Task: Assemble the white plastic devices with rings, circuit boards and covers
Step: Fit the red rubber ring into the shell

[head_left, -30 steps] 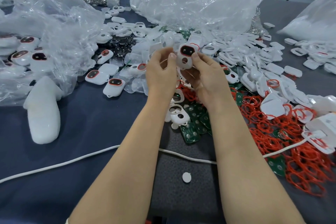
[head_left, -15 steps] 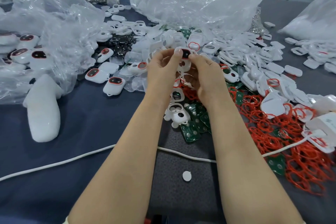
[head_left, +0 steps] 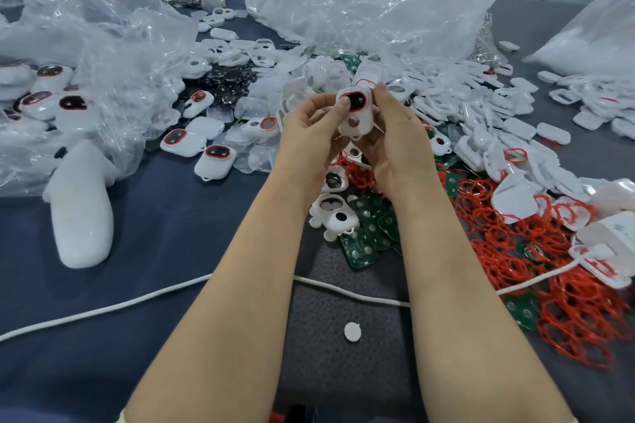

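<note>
Both hands are raised over the middle of the desk (head_left: 178,223), which is covered in dark blue cloth, and together they hold one white plastic device (head_left: 365,121) clear of the surface. The left hand (head_left: 309,129) has its fingers curled behind the left side of the casing, and its thumb tip presses on the left rim of the red-ringed dark oval window. The right hand (head_left: 395,144) cups the right side with bent fingers, fingertips pinching the top right corner, thumb hidden behind the casing. The device's long axis runs roughly from the near edge toward the far edge, tilted slightly. The window end is farthest from the person, a small round hole sits below it, and the windowed face is turned up toward the camera. Beneath the wrists lie green circuit boards (head_left: 367,233) and two open white shells (head_left: 338,216). A tangle of red rubber rings (head_left: 567,306) spreads toward the right edge, and loose white plastic covers (head_left: 515,134) are heaped beyond it. Two finished white devices (head_left: 214,161) sit left of centre beside crumpled clear plastic bags (head_left: 103,55). A white cable (head_left: 103,311) crosses the desk near the near edge, with a small white round disc (head_left: 352,332) just on the near side of it.
</note>
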